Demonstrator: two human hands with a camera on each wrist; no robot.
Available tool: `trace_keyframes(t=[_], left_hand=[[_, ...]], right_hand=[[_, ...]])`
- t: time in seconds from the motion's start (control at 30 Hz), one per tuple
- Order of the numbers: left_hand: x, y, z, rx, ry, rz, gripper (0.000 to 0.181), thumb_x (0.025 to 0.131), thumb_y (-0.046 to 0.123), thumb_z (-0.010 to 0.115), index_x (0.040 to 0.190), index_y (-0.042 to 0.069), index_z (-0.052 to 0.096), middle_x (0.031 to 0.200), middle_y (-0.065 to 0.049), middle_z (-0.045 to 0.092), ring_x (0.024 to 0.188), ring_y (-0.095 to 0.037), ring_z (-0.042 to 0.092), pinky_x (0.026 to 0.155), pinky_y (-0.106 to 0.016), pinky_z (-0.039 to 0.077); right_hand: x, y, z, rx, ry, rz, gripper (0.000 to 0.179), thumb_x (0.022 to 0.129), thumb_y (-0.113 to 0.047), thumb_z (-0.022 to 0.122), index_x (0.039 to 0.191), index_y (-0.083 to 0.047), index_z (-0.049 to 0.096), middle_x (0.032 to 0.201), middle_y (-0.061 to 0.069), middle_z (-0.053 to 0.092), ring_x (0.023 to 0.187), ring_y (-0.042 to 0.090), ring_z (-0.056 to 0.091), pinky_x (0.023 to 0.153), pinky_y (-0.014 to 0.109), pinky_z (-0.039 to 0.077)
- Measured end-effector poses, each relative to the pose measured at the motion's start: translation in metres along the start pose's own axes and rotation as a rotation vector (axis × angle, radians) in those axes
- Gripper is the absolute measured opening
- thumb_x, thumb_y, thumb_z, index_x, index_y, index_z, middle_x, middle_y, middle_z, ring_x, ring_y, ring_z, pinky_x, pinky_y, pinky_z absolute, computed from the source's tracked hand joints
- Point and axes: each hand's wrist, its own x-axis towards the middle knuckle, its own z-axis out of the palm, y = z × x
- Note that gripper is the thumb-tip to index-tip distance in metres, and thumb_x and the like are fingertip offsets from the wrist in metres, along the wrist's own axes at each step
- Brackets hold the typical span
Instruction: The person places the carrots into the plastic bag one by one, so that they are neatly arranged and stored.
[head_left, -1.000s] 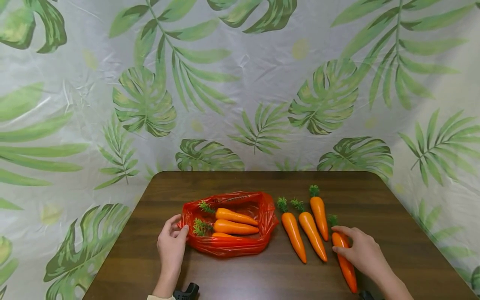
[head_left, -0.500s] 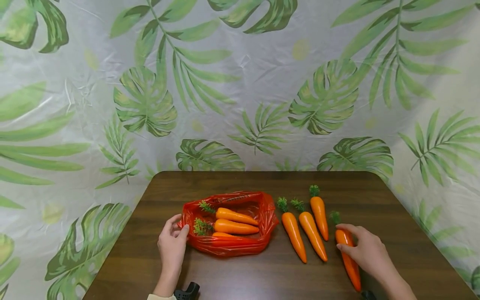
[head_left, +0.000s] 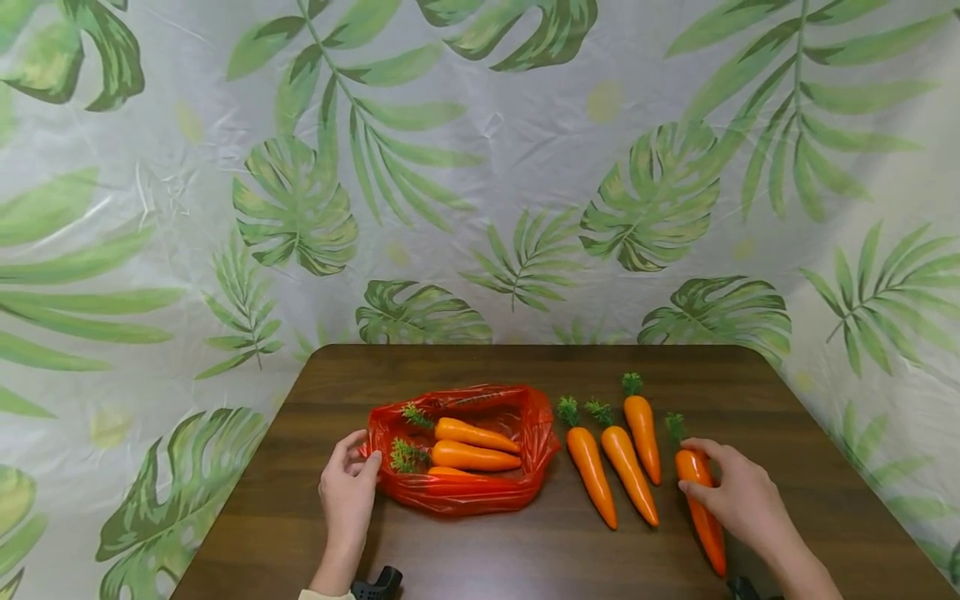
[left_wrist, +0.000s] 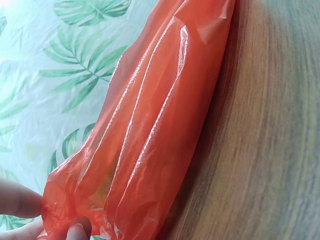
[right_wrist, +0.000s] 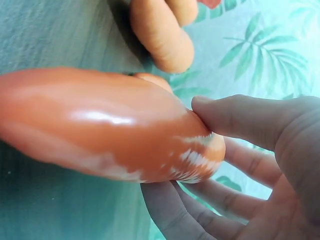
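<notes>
My left hand [head_left: 349, 483] pinches the left rim of a red plastic bag [head_left: 480, 500], which lies open-mouthed on the table. Thumb and fingers on the thin plastic [left_wrist: 150, 125] also show in the left wrist view. Inside the bag lie orange carrots with green tops, among them an upper carrot [head_left: 474, 434] and a middle carrot [head_left: 472, 456]; a lower one is partly hidden by the rim. At the right, my right hand [head_left: 738, 496] holds another carrot [head_left: 703, 525] near its thick end, thumb on one side and fingers on the other. Its tip points toward me.
Three loose carrots lie between bag and right hand: a left one [head_left: 592, 475], a middle one [head_left: 630, 475] and a farther one [head_left: 641, 437]. The brown wooden table [head_left: 480, 554] ends at a leaf-patterned sheet [head_left: 480, 167] behind.
My right hand and its carrot have shifted a little to the right and slightly away from me. The left hand keeps its pinch on the bag, and the other carrots stay put.
</notes>
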Motion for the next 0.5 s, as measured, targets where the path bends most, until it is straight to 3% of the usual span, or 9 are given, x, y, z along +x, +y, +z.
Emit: trace_keyframes(t=[0.1, 0.3, 0.5], left_hand=[[0.0, 0.0, 0.001, -0.002, 0.002, -0.001, 0.036, 0.093, 0.007, 0.072, 0.127, 0.012, 0.066, 0.102, -0.013, 0.064, 0.077, -0.016, 0.064, 0.061, -0.021, 0.056], [0.0, 0.0, 0.001, 0.002, 0.008, 0.009, 0.035, 0.093, 0.007, 0.071, 0.127, 0.012, 0.066, 0.101, -0.014, 0.064, 0.077, -0.018, 0.064, 0.062, -0.021, 0.056], [-0.001, 0.0, 0.0, 0.02, 0.005, 0.009, 0.035, 0.093, 0.008, 0.071, 0.128, 0.013, 0.065, 0.102, -0.011, 0.064, 0.078, -0.018, 0.063, 0.062, -0.021, 0.056]], right_hand=[[0.001, -0.003, -0.002, 0.002, 0.006, -0.001, 0.059, 0.082, -0.03, 0.084, 0.134, -0.013, 0.061, 0.123, 0.022, 0.063, 0.072, 0.022, 0.055, 0.056, 0.036, 0.044], [0.006, -0.01, -0.004, 0.011, 0.031, -0.023, 0.06, 0.082, -0.031, 0.083, 0.135, -0.016, 0.06, 0.125, 0.021, 0.063, 0.086, 0.027, 0.063, 0.059, 0.037, 0.047], [0.011, -0.021, -0.008, 0.031, 0.037, -0.046, 0.059, 0.083, -0.029, 0.084, 0.135, -0.017, 0.06, 0.121, 0.019, 0.064, 0.083, 0.025, 0.064, 0.059, 0.036, 0.047]])
